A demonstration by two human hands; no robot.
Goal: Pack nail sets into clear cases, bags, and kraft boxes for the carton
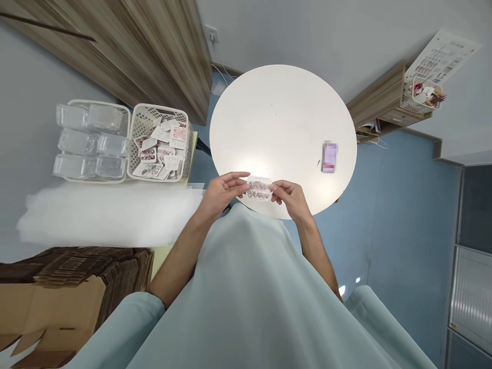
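Near the front edge of the round white table, I hold a small clear pack of press-on nails with two rows of shiny pieces. My left hand pinches its left edge, index finger stretched along the top. The right edge sits between the thumb and fingers of my right hand. The pack faces up towards me, and the fingertips behind it are partly hidden. Off to the right on the table lies a purple pack-like object, blurred out.
Left of the table, a white basket holds many similar nail cards. Beside it another basket carries clear plastic boxes. White plastic sheeting and flattened cardboard boxes lie nearer me. A wooden cabinet stands right.
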